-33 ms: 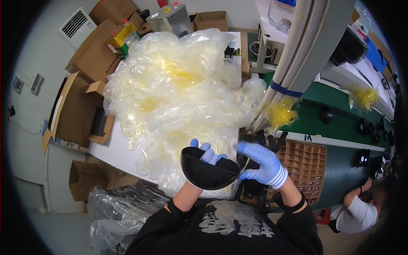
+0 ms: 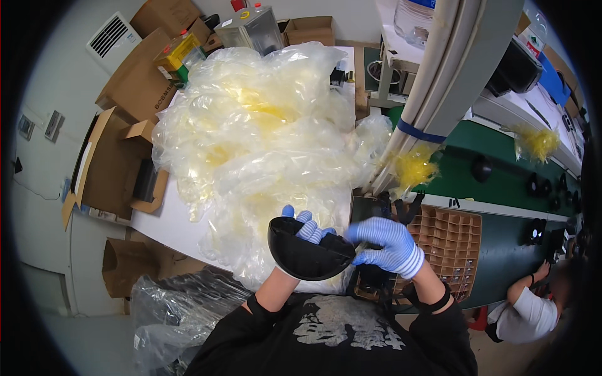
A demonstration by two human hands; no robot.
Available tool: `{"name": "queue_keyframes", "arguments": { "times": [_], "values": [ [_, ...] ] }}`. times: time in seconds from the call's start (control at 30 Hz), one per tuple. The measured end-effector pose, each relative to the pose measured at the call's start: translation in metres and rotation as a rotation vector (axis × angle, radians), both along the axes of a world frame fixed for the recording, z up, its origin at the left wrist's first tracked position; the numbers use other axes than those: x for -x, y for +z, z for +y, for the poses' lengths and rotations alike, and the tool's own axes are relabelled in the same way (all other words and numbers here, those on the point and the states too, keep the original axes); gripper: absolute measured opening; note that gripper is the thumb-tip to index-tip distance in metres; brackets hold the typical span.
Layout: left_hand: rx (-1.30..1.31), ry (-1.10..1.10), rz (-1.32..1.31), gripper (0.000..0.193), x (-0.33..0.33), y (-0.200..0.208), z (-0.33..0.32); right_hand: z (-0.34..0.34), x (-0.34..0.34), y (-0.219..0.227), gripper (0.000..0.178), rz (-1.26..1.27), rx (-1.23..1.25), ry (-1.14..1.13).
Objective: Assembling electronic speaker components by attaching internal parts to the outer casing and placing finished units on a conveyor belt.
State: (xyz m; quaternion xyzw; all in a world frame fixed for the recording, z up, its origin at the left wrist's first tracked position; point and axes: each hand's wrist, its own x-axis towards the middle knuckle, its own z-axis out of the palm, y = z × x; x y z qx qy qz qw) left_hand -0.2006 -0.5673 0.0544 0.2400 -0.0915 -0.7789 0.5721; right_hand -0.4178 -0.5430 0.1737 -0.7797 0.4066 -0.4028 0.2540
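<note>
A black, bowl-like half shell point(image 2: 307, 254) is tilted in front of me, its hollow side partly showing. My left hand point(image 2: 307, 229), in a blue and white striped glove, is closed on it, fingers curled over the far rim and palm hidden behind the shell. At the shell's right end is my right hand point(image 2: 392, 247), gloved alike. Its fingers and thumb reach toward the rim with a gap between them. The fingertips are slightly blurred, and whether they touch the rim cannot be told.
Crumpled clear plastic bags point(image 2: 263, 125) with a yellow tint cover most of the white table point(image 2: 166, 222). A divided cardboard tray point(image 2: 448, 244) lies to the right, below a white post point(image 2: 439, 81). An open carton point(image 2: 113, 156) stands left. Another person point(image 2: 527, 307) sits far right.
My right hand has shifted slightly left, its fingertips nearer the shell's rim. The shell and my left hand have barely moved.
</note>
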Motion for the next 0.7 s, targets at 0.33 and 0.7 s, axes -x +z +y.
{"name": "queue_keyframes", "arguments": {
  "times": [0.33,0.7],
  "values": [
    [0.251,-0.247,0.543,0.047,0.004,0.028,-0.034,0.020,-0.003,-0.015,0.008,0.014,0.054,-0.176],
    [-0.254,0.350,-0.007,0.033,-0.019,0.035,-0.057,-0.045,0.090,-0.075,0.014,-0.761,-0.294,-0.665]
  ]
}}
